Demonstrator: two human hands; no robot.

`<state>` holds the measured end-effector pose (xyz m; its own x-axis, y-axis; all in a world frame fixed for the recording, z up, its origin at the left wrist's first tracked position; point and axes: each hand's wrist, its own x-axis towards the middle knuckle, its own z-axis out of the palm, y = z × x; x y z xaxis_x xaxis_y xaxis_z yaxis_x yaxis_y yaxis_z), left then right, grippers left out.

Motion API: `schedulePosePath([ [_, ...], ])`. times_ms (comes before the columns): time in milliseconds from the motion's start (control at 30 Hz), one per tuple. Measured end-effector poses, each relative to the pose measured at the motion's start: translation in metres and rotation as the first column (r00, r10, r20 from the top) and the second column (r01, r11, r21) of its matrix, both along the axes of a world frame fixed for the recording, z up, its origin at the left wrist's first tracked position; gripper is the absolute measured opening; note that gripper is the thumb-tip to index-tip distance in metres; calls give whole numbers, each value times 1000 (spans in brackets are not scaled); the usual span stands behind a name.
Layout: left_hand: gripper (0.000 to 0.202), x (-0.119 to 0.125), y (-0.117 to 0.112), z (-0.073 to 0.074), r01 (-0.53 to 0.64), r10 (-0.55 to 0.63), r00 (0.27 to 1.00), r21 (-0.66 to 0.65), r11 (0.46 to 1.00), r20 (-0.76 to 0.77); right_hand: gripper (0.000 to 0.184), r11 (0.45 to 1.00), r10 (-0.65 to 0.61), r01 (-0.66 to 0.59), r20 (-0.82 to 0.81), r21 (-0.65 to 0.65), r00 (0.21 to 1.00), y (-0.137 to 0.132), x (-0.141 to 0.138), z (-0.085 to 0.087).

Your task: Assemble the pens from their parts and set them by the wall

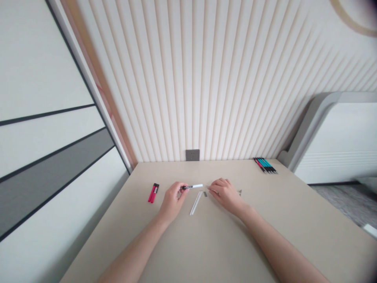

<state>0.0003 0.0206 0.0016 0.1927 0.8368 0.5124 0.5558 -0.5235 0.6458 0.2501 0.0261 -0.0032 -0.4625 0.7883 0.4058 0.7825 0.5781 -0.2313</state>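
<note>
My left hand [172, 199] is closed on a white pen part with a black tip [193, 186], held level just above the beige table [206, 243]. My right hand [225, 192] rests on the table to the right of it, fingers curled over something small I cannot make out. Two thin white refill tubes [196, 202] lie on the table between my hands. A small grey piece [205, 193] lies beside my right fingers.
Two red pen barrels [153, 192] lie left of my left hand. A row of several red and teal pens [265, 164] lies at the table's far right. A grey wall socket [192, 155] sits above the table's back edge. A white cabinet [338, 141] stands at right.
</note>
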Motion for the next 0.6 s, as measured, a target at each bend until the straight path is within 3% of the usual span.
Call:
schedulePosePath([
  [67, 10, -1, 0, 0, -13, 13, 1000, 10, 1000, -1, 21, 990, 142, -142, 7, 7, 990, -6, -10, 0],
  [167, 11, -1, 1, -2, -9, 9, 1000, 8, 1000, -2, 22, 969, 247, -247, 30, 3, 969, -15, -24, -2],
  [600, 9, 0, 3, -6, 31, -31, 999, -18, 999, -22, 21, 937, 329, -339, 117, 84, 937, -17, -39, -17],
])
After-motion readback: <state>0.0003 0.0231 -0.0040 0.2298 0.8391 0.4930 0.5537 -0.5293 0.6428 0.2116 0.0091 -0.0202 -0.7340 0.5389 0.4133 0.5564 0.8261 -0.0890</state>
